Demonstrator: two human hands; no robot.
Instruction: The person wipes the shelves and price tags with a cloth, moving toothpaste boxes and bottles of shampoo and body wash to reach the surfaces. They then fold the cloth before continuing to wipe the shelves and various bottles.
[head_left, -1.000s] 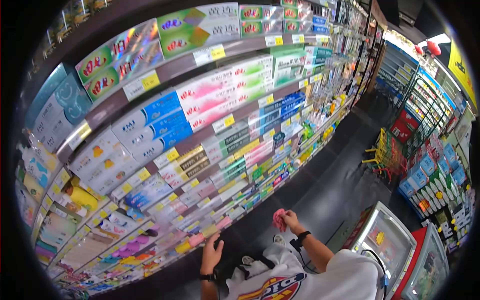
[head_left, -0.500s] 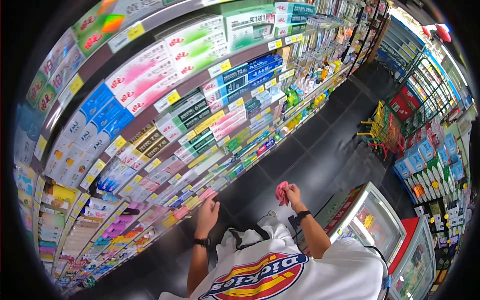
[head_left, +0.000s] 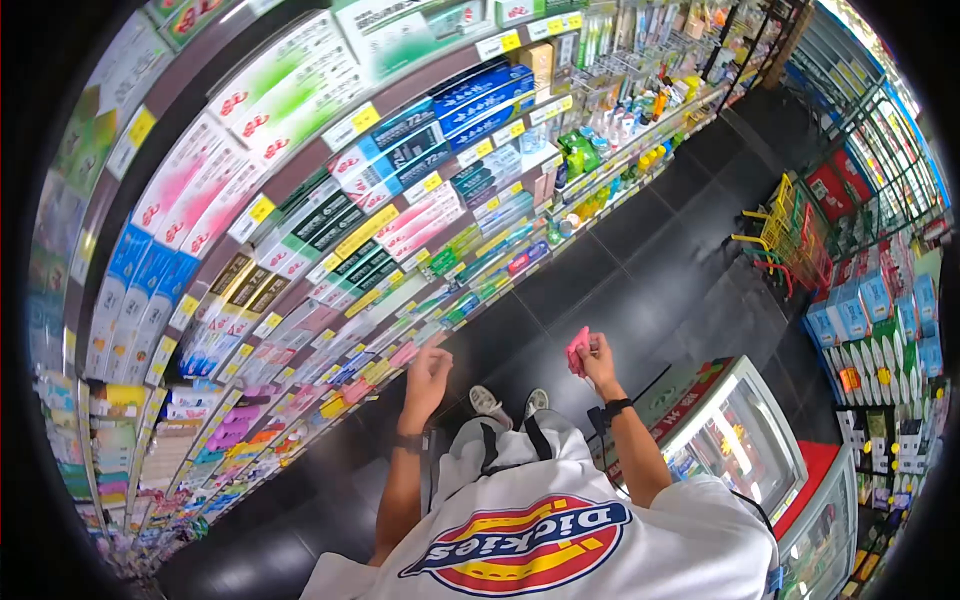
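Observation:
My right hand is closed on a crumpled pink cloth, held above the dark floor. My left hand hangs beside the lower shelves with its fingers loosely bent and partly blurred; nothing shows in it. Closest to that hand is a shelf edge with small pink packages, and a gap seems to lie between them. Higher up, the shelving carries rows of toothpaste boxes, among them pink-and-white ones and blue ones.
Shelving with yellow price tags runs along my left. On the right stand glass-topped freezers, stacked light-blue boxes and a yellow and red shopping cart. Dark floor tiles stretch ahead, and my shoes show below.
The view has shifted along the shelving and tipped down, so both shoes now show. My left hand has drawn back a little from the shelf edge. The pink cloth stays in my right hand.

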